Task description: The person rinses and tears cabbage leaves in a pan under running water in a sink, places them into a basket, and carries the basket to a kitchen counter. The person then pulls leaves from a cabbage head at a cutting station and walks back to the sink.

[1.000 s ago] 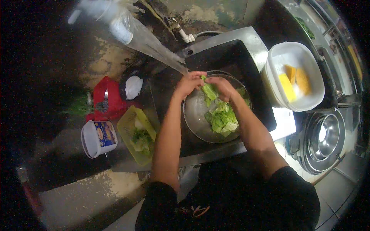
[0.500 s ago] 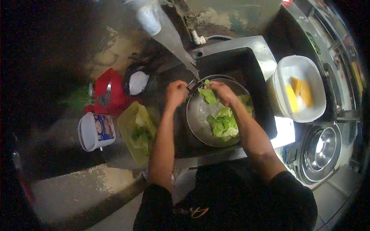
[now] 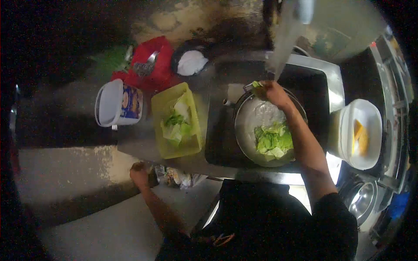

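In the head view, the left hand (image 3: 139, 174) has swung away from the pan's rim, where it was half a second ago, to a spot beyond the front edge of the counter (image 3: 130, 139). The camera has turned too, so the sink (image 3: 318, 87) now sits further right in the picture. The right hand (image 3: 274, 95) has stayed by the far rim of the round metal pan (image 3: 248, 122), its fingers pinching a green leaf (image 3: 259, 89) there. The left hand's fingers are curled, beside a plastic bag (image 3: 176, 177) below the counter's front edge; I cannot tell whether they grip anything.

The pan stands inside the sink, with a heap of cut greens (image 3: 274, 141) towards its near right side. A plastic-wrapped spout (image 3: 284, 43) hangs from the back, just behind the right hand. Along the sink's left edge stands a yellow basket (image 3: 156, 130) with more leaves (image 3: 178, 128) in it. Further towards the counter's left end are a white tub (image 3: 109, 104) and a red bag (image 3: 152, 80). On the sink's right edge, a white container (image 3: 348, 124) holds yellow pieces (image 3: 360, 135).
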`<action>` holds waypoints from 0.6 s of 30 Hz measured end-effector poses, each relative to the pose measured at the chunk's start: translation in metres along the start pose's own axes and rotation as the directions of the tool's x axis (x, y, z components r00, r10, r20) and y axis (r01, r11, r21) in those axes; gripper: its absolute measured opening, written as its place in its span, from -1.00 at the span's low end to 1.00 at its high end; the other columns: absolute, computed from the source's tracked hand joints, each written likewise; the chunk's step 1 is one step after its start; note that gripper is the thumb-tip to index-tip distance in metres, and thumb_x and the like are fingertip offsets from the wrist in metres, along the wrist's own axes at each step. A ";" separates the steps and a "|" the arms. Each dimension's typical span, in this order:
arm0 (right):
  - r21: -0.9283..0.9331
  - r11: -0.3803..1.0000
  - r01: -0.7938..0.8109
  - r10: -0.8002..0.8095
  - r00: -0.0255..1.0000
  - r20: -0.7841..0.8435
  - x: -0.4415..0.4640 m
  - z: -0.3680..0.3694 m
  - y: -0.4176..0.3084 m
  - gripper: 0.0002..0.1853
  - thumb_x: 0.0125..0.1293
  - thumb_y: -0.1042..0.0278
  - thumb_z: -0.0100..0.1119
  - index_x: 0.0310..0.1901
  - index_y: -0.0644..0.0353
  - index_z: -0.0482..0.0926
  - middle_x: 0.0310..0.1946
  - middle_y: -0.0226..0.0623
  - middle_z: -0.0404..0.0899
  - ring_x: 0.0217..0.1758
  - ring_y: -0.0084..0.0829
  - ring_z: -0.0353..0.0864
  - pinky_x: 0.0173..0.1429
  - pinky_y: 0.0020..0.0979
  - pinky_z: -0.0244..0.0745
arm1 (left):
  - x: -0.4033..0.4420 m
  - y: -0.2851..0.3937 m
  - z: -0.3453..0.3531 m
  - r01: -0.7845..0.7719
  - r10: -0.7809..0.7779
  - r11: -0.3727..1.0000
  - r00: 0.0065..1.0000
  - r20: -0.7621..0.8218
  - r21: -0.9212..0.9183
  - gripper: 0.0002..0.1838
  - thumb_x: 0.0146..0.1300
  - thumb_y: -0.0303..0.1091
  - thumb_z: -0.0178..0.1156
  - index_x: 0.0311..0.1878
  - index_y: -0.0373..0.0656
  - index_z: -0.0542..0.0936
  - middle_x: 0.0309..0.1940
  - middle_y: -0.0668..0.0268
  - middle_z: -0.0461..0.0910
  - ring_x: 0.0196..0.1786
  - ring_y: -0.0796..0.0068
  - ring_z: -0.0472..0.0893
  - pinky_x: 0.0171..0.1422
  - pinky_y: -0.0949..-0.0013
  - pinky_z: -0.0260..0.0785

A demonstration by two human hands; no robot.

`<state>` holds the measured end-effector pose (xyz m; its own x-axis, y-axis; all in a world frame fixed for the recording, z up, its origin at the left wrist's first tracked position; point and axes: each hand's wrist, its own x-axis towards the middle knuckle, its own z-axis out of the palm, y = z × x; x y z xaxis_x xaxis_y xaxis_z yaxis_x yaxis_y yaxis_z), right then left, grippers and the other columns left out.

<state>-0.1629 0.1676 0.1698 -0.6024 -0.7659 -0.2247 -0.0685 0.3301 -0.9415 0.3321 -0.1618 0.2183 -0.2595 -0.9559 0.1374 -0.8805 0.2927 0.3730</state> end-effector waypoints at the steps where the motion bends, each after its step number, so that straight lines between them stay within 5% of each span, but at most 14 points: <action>1: 0.116 0.993 0.009 -0.013 0.999 0.039 0.001 0.012 -0.022 -0.75 0.20 0.42 0.01 -0.09 0.21 0.56 -0.28 -0.32 0.63 -0.23 -0.46 0.57 -0.01 -0.41 0.42 | -0.005 -0.014 0.001 0.028 -0.029 0.999 0.999 0.027 0.036 -0.73 0.15 -0.27 0.10 -0.17 -0.25 0.54 -0.32 0.10 0.59 -0.27 0.24 0.59 -0.14 0.26 0.40; 2: 0.230 0.973 0.006 -0.023 0.997 0.072 0.003 0.027 -0.042 -0.76 0.22 0.38 0.03 -0.10 0.20 0.56 -0.28 -0.32 0.63 -0.22 -0.46 0.57 -0.01 -0.41 0.42 | -0.010 -0.026 0.004 0.051 -0.054 0.996 0.997 0.054 0.068 -0.72 0.16 -0.27 0.10 -0.14 -0.24 0.52 -0.29 0.10 0.57 -0.27 0.24 0.58 -0.14 0.26 0.40; 4: 0.430 0.894 0.123 -0.192 0.974 0.123 0.010 0.066 -0.083 -0.72 0.22 0.26 0.13 -0.07 0.18 0.56 -0.30 -0.42 0.58 -0.52 -0.63 0.35 -0.44 -0.53 0.27 | -0.016 -0.040 0.012 0.060 -0.073 0.992 0.989 0.125 0.110 -0.69 0.16 -0.26 0.10 -0.08 -0.22 0.47 -0.24 0.09 0.55 -0.26 0.24 0.58 -0.12 0.25 0.40; 7: 0.466 0.880 0.092 -0.227 0.943 0.242 -0.006 0.094 -0.136 -0.65 0.23 0.23 0.09 0.03 0.14 0.50 -0.14 -0.33 0.55 -0.20 -0.50 0.46 -0.06 -0.45 0.35 | -0.018 -0.046 0.024 0.043 -0.073 0.988 0.976 0.206 0.149 -0.64 0.17 -0.24 0.10 0.01 -0.19 0.40 -0.16 0.09 0.51 -0.24 0.24 0.57 -0.10 0.25 0.39; 9: 0.330 0.912 0.243 -0.357 0.866 0.350 0.018 0.096 -0.110 -0.61 0.25 0.22 0.04 0.10 0.12 0.44 0.02 -0.29 0.50 0.13 -0.42 0.41 0.23 -0.44 0.23 | -0.013 -0.047 0.027 0.029 -0.067 0.986 0.972 0.227 0.165 -0.60 0.18 -0.24 0.09 0.06 -0.16 0.36 -0.11 0.08 0.48 -0.23 0.24 0.56 -0.09 0.24 0.39; 11: -0.190 0.899 0.395 -0.272 0.843 0.464 0.048 0.065 -0.018 -0.53 0.19 0.11 0.10 0.14 0.04 0.41 0.05 -0.18 0.46 0.08 -0.29 0.43 0.18 -0.30 0.29 | -0.013 -0.048 0.029 0.017 -0.063 0.979 0.972 0.225 0.203 -0.55 0.19 -0.23 0.09 0.12 -0.14 0.31 -0.06 0.08 0.46 -0.22 0.24 0.56 -0.07 0.24 0.39; 14: -0.677 0.724 0.129 0.135 0.936 0.324 0.009 0.037 0.102 -0.55 0.18 0.10 0.09 0.09 0.06 0.43 0.01 -0.15 0.47 0.04 -0.24 0.45 0.12 -0.26 0.32 | -0.022 -0.050 0.031 -0.035 -0.053 0.942 0.966 0.254 0.333 -0.48 0.20 -0.22 0.09 0.21 -0.11 0.24 0.02 0.08 0.42 -0.21 0.24 0.55 -0.05 0.23 0.38; 18: -0.733 0.679 -0.018 0.240 0.950 0.200 -0.063 0.066 0.194 -0.57 0.16 0.08 0.07 0.03 0.09 0.46 -0.05 -0.10 0.49 -0.01 -0.17 0.48 0.05 -0.20 0.36 | -0.022 -0.050 0.023 -0.381 0.084 0.726 0.876 0.475 0.573 -0.37 0.22 -0.20 0.08 0.33 -0.07 0.14 0.12 0.07 0.36 -0.18 0.25 0.54 -0.02 0.22 0.38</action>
<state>-0.0855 0.2433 -0.0151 -0.4299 -0.7585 -0.4897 -0.6193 0.6424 -0.4514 0.3725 -0.1559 0.1758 -0.4901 -0.8240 -0.2841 -0.7678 0.5625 -0.3068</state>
